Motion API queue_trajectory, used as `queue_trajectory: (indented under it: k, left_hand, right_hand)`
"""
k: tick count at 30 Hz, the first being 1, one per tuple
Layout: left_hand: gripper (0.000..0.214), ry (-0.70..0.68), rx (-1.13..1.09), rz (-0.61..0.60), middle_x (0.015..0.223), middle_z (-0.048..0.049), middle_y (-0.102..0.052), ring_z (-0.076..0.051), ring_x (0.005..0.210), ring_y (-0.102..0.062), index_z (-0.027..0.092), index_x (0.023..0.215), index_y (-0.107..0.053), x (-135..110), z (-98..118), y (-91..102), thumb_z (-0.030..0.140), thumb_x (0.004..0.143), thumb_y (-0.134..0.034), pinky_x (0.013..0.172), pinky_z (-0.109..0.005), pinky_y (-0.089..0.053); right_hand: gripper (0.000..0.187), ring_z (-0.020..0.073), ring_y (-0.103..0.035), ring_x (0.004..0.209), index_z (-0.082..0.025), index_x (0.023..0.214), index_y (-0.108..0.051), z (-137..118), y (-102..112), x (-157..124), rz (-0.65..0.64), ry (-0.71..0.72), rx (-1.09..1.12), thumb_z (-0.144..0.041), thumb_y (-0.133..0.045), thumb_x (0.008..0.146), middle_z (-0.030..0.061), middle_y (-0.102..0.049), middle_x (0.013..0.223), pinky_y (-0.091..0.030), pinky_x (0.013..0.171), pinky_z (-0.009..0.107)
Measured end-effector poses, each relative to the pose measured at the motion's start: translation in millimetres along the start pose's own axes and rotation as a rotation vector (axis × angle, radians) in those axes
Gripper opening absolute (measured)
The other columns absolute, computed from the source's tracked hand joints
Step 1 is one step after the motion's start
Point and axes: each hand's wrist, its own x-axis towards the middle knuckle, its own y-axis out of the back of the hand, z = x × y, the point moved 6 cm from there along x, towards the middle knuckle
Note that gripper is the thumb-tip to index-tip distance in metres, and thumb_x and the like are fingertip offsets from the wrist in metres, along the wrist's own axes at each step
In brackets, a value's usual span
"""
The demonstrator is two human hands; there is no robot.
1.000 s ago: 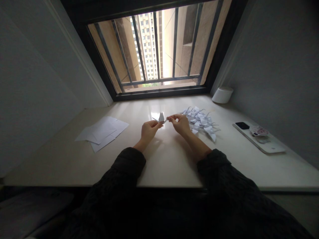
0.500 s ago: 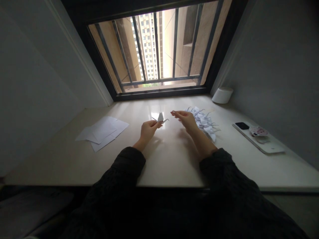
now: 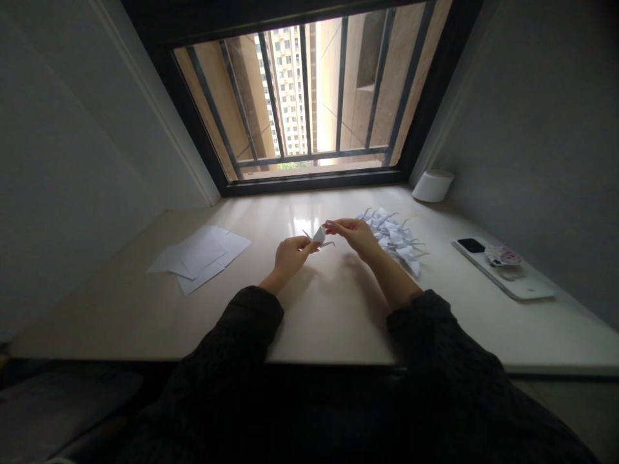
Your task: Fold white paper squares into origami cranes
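Note:
A white folded paper crane (image 3: 319,235) is held up over the tabletop, its thin pointed ends sticking out to both sides. My left hand (image 3: 293,254) pinches it low on the body between thumb and fingers. From the right, my right hand (image 3: 355,235) reaches its closed fingertips to the upper edge of the crane's wing and seems to pinch it there. Just beyond my right wrist lies a pile of white paper cranes (image 3: 394,238), partly covered by that hand and forearm.
Several white paper sheets (image 3: 207,251) lie overlapping on the left of the pale tabletop (image 3: 329,322). At the right is a phone (image 3: 525,283) with a cartoon-shaped grip. A white rounded object (image 3: 432,187) stands in the back corner, near the barred window (image 3: 304,96).
My right hand has come left and slightly down, from apart to the crane's wing. The crane has tilted to the right in my left hand.

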Motion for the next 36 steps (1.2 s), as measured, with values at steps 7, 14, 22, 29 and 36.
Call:
queue_trajectory:
  k: [7, 14, 22, 29, 36]
  left_hand:
    - [0.028, -0.020, -0.013, -0.007, 0.072, -0.0039, -0.071, -0.017, 0.066, -0.062, 0.020, 0.073, -0.071, 2.5, -1.0, -0.3, 0.046, 0.077, -0.061, 0.062, -0.026, -0.042]
    - [0.021, -0.046, -0.128, 0.001, 0.073, -0.0030, -0.070, -0.016, 0.070, -0.063, 0.019, 0.073, -0.069, 5.8, -1.1, -0.3, 0.037, 0.078, -0.060, 0.068, -0.027, -0.045]
    - [0.017, -0.080, -0.214, -0.020, 0.074, -0.0032, -0.070, -0.016, 0.071, -0.063, 0.018, 0.075, -0.068, 5.6, 5.3, 1.6, 0.033, 0.078, -0.060, 0.070, -0.027, -0.047]
    - [0.019, -0.118, 0.081, -0.021, 0.073, -0.0011, -0.071, -0.016, 0.067, -0.062, 0.022, 0.075, -0.070, 5.1, 8.4, 9.3, 0.037, 0.080, -0.060, 0.064, -0.026, -0.042]
    - [0.020, -0.111, 0.222, 0.050, 0.072, -0.0004, -0.071, -0.016, 0.066, -0.062, 0.024, 0.072, -0.071, 4.5, 9.8, 20.0, 0.041, 0.079, -0.062, 0.062, -0.025, -0.040]
  right_hand:
    - [0.033, 0.0181, -0.065, 0.071, -0.019, 0.072, -0.073, 3.5, -8.7, -0.8, -0.075, -0.013, 0.005, -0.050, -0.070, 0.064, 0.0039, -0.071, 0.070, -0.049, 0.072, 0.032]
    - [0.034, 0.0144, -0.059, 0.066, -0.019, 0.068, -0.067, 3.6, -14.8, -2.9, -0.096, -0.102, 0.025, -0.054, -0.066, 0.066, 0.0006, -0.065, 0.065, -0.044, 0.070, 0.030]
    - [0.032, 0.0145, -0.060, 0.070, -0.020, 0.070, -0.065, 13.8, -17.9, -5.1, -0.134, -0.213, 0.161, -0.051, -0.067, 0.066, 0.0011, -0.064, 0.070, -0.044, 0.069, 0.029]
    - [0.027, 0.0134, -0.056, 0.063, -0.018, 0.067, -0.065, 1.9, -18.2, -1.8, -0.127, -0.033, 0.005, -0.045, -0.066, 0.065, 0.0003, -0.063, 0.062, -0.045, 0.065, 0.028]
    - [0.025, 0.0148, -0.059, 0.061, -0.017, 0.058, -0.067, 4.6, -20.9, -3.9, -0.201, 0.010, -0.103, -0.040, -0.068, 0.066, 0.0016, -0.066, 0.059, -0.044, 0.062, 0.027]
